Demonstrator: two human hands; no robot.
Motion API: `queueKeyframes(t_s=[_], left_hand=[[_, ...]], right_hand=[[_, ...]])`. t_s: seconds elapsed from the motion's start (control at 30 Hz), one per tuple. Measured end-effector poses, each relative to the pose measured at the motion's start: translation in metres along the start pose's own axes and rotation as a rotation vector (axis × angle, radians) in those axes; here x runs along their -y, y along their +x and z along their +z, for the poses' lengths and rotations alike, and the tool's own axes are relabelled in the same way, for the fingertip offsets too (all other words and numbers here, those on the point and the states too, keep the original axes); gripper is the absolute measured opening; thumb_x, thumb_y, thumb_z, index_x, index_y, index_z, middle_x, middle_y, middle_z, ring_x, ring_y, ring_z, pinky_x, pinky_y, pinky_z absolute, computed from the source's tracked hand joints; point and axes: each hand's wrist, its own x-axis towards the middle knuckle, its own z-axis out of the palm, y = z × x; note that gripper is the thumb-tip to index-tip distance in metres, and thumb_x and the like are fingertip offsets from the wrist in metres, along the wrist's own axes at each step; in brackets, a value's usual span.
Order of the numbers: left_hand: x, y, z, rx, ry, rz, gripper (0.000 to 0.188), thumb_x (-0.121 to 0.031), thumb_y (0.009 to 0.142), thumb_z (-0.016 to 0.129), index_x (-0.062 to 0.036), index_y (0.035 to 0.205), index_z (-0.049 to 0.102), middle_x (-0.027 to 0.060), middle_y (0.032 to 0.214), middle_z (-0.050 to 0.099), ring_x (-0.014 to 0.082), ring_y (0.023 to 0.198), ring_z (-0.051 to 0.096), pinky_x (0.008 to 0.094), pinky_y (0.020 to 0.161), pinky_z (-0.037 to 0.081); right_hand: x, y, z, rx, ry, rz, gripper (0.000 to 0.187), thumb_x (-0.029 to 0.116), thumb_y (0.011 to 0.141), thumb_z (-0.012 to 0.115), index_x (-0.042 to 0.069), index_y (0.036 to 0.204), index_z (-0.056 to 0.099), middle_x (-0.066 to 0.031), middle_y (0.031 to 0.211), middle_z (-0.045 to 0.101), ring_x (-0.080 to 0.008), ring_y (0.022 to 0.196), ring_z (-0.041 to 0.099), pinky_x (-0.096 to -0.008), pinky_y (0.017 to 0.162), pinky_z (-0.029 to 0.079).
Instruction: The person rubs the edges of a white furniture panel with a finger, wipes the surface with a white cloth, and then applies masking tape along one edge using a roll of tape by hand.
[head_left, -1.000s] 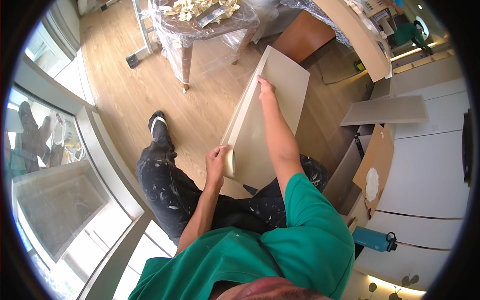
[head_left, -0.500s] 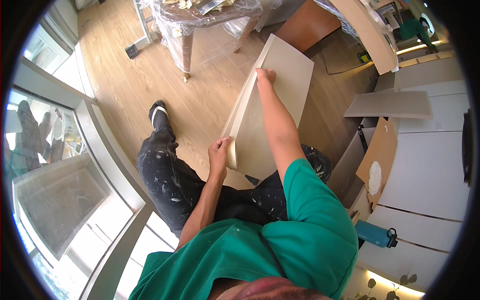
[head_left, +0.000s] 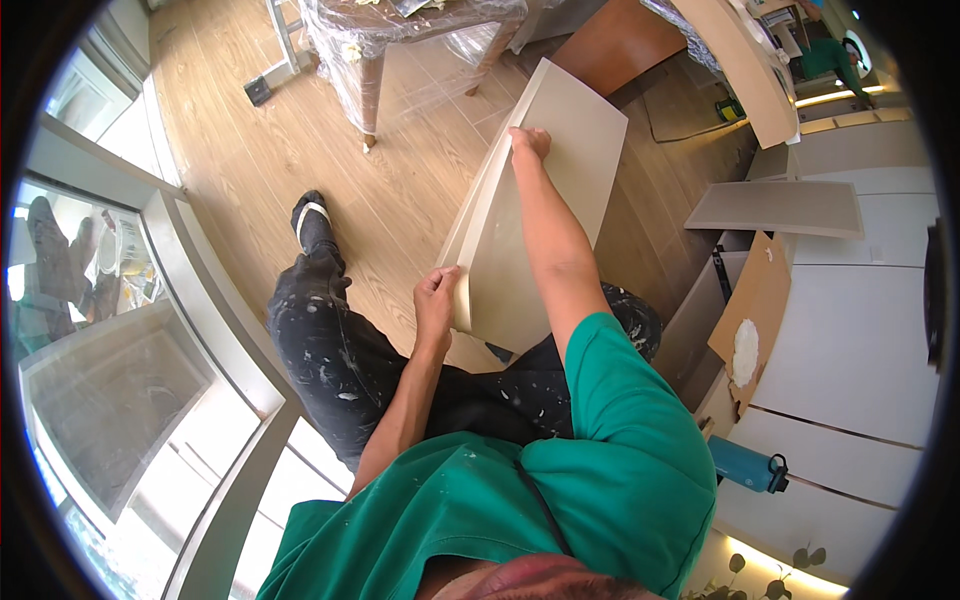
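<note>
Left hand pinches the near end of a thin cream flexible strip, right-hand fingers curl on a flat beige rectangular panel slanting above the brown wood-plank floor, strip seemingly seated far along the edge, near stretch left loose.

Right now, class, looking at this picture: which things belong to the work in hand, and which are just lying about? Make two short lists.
In the work:
beige panel
pale strip along its edge
left hand, at the strip's near end
right hand, farther along that edge

Seemingly just lying about:
teal bottle
brown cardboard with a white patch
black-and-green device
</note>
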Motion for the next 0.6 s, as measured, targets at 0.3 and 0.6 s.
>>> queueKeyframes(t_s=[0.3,0.6], left_hand=[[0.001,0.001,-0.001,0.014,-0.017,0.008,0.022,-0.020,0.101,0.062,-0.0005,0.101,0.071,0.0013,0.084,0.070,0.0078,0.069,0.062,0.0246,0.064,0.050],[-0.002,-0.002,-0.002,0.013,-0.032,-0.013,0.022,-0.020,0.101,0.062,-0.0006,0.102,0.071,0.0012,0.085,0.070,0.0077,0.071,0.062,0.0249,0.066,0.050]], right_hand=[[0.003,-0.002,-0.002,0.016,-0.043,-0.018,0.034,0.016,0.065,0.089,0.006,0.090,0.068,-0.0141,0.093,0.076,-0.0330,0.089,0.074,-0.0424,0.082,0.059],[0.000,0.001,0.003,0.009,-0.049,0.008,0.034,0.015,0.066,0.088,0.008,0.094,0.069,-0.0143,0.097,0.076,-0.0345,0.092,0.074,-0.0448,0.085,0.059]])
